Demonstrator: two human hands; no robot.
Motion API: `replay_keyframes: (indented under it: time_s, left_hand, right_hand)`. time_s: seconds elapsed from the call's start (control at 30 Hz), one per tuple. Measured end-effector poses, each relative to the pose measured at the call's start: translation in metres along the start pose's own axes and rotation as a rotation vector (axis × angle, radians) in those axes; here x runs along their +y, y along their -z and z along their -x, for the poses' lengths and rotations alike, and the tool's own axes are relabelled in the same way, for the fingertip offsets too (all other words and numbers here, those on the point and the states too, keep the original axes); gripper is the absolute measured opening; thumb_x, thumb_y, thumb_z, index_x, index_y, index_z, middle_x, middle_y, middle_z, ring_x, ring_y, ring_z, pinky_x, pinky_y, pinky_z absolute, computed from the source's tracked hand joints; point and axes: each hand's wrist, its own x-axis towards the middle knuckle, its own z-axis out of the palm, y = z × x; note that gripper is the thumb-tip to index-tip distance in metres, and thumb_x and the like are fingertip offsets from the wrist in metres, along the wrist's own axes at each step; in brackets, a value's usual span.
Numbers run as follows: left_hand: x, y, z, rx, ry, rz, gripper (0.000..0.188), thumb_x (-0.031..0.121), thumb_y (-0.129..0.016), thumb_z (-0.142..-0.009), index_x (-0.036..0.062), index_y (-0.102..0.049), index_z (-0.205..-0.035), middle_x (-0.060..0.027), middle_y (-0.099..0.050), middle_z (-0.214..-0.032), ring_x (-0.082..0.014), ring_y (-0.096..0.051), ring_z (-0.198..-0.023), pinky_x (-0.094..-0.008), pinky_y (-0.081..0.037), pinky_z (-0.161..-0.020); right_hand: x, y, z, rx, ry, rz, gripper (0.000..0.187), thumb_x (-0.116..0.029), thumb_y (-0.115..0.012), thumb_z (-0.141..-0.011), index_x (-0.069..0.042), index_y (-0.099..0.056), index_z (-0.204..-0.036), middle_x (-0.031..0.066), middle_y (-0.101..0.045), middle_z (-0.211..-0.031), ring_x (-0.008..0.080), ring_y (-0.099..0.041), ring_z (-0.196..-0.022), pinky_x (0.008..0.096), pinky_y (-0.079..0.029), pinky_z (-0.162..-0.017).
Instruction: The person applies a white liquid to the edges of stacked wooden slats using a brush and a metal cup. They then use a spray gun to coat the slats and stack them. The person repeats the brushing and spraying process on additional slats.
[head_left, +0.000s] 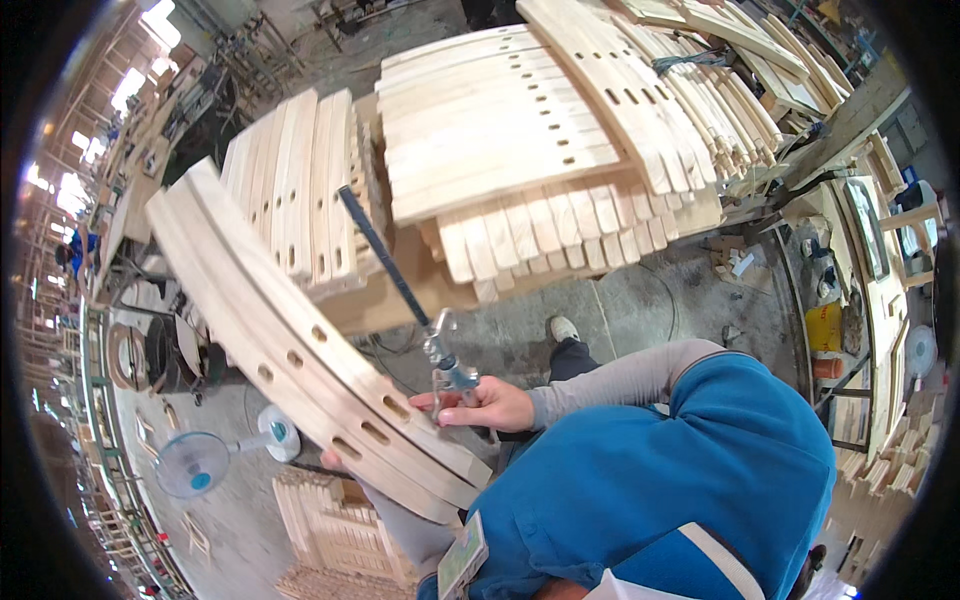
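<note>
Two long, curved pale wooden boards [290,320] lie side by side across my front, a dark seam between them and oval slots cut near their lower ends. My left hand [333,460] grips them from their left edge; most of its fingers are hidden behind the wood. On the other side my right hand [488,404] is closed around a silver metal gun-like tool [448,370] with a long, straight black tube [385,255] pointing up and away. Its fingertips are close to the boards' right edge; I cannot tell whether they touch.
Stacked slotted boards [470,120] fill the bench ahead, with a smaller stack [290,190] to their left. Wooden parts [345,535] are piled low at front left. A standing fan [195,465] is on the left. My shoe [563,328] shows on the concrete floor [640,310].
</note>
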Motion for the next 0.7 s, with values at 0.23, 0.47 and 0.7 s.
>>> replay_keyframes:
  time_s: [0.23,0.47,0.7]
  left_hand:
    - [-0.054,0.015,-0.217,-0.343,0.374,0.256,0.100,0.032,-0.073,-0.066,-0.0023,-0.006,-0.133,-0.0287,-0.025,-0.127,-0.0431,-0.035,-0.116,-0.0541,-0.036,-0.094]
    - [-0.142,0.018,-0.370,-0.046,0.156,0.090,0.089,0.050,-0.063,-0.068,-0.0078,-0.027,-0.126,-0.0282,-0.045,-0.108,-0.0380,-0.053,-0.093,-0.0433,-0.053,-0.072]
    - [-0.172,0.034,-0.452,0.087,0.103,-0.045,0.065,0.043,-0.054,-0.073,0.0035,-0.040,-0.123,-0.0144,-0.057,-0.104,-0.0272,-0.059,-0.084,-0.0396,-0.052,-0.068]
  right_hand:
    - [-0.089,0.102,0.046,0.165,0.218,-0.022,0.015,-0.004,-0.044,-0.087,0.003,-0.053,-0.098,0.0170,-0.034,-0.134,0.0202,-0.045,-0.113,0.0321,-0.038,-0.091]
    - [-0.148,0.174,0.056,0.474,0.398,-0.233,0.007,-0.010,-0.049,-0.086,-0.005,-0.052,-0.081,0.0096,-0.018,-0.142,0.0086,-0.041,-0.109,0.0279,-0.036,-0.086]
    - [-0.159,0.212,0.070,0.471,0.500,-0.175,0.015,-0.007,-0.046,-0.087,0.002,-0.048,-0.100,0.0063,-0.009,-0.144,0.0079,-0.041,-0.105,0.0280,-0.036,-0.088]
